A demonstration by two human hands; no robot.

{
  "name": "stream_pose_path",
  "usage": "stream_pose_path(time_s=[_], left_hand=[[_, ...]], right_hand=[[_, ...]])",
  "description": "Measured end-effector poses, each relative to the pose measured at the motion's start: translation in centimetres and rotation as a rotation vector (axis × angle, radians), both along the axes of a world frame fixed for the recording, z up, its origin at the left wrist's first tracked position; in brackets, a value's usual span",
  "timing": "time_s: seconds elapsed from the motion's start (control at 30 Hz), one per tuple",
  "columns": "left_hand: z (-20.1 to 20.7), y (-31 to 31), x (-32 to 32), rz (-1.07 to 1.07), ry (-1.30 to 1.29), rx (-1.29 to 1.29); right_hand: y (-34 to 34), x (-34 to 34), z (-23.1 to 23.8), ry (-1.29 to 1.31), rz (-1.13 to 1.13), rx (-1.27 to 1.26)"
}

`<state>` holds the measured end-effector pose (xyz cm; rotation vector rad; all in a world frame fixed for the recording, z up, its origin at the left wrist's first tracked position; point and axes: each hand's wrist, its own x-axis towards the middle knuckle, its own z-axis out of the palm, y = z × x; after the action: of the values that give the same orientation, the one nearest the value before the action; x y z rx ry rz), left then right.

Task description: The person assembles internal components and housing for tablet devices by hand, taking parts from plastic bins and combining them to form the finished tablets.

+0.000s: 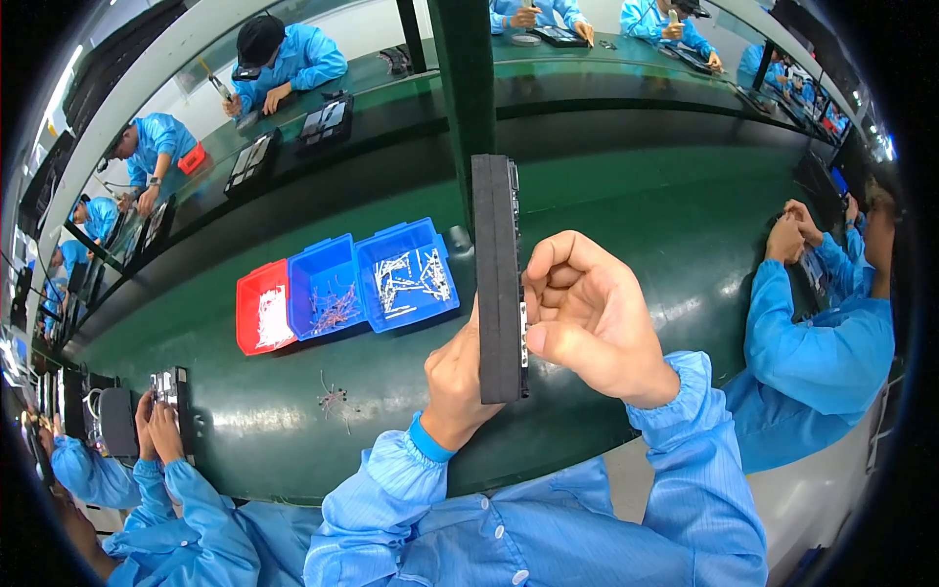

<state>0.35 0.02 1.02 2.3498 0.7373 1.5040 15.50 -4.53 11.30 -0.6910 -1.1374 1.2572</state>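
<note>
A flat black rectangular device (499, 284) stands on edge in front of me, its narrow side facing up toward the view. My left hand (455, 382) grips it from the left and below; the device hides most of those fingers. On the other side, my right hand (592, 328) has its fingers curled and its thumb close to the device's right face, near a small pale part at the edge. Whether the right fingertips pinch anything there is hidden by the device.
Joined bins stand left of the device: a red bin (245, 313) with white pieces, a blue bin (303, 256) with thin wires and another blue bin (396, 235) with white strips. Loose wires (335, 399) lie on the green table (264, 421). Co-workers sit on both sides and opposite.
</note>
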Motion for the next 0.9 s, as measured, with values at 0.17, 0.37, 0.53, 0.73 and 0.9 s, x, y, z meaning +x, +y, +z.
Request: stream_pose_path(time_s=[0.17,0.37,0.53,0.73,0.9], left_hand=[[0.3,0.1,-0.1,0.012,0.011,0.037],[-0.1,0.1,0.0,-0.013,-0.039,0.008],[0.1,0.0,0.2,-0.058,-0.082,-0.133],[-1.8,-0.5,-0.8,-0.049,-0.063,-0.269],[0.6,-1.2,-0.4,-0.568,-0.57,-0.985]], right_hand=[[-0.2,-0.3,0.6,-0.032,-0.037,-0.079],[-0.2,-0.7,-0.6,-0.077,-0.032,0.029],[-0.6,-0.1,-0.9,-0.041,-0.038,0.068],[-2.0,7.0,-7.5,-0.239,-0.795,-0.077],[-10.3,4.1,-14.9,-0.003,-0.639,-0.538]])
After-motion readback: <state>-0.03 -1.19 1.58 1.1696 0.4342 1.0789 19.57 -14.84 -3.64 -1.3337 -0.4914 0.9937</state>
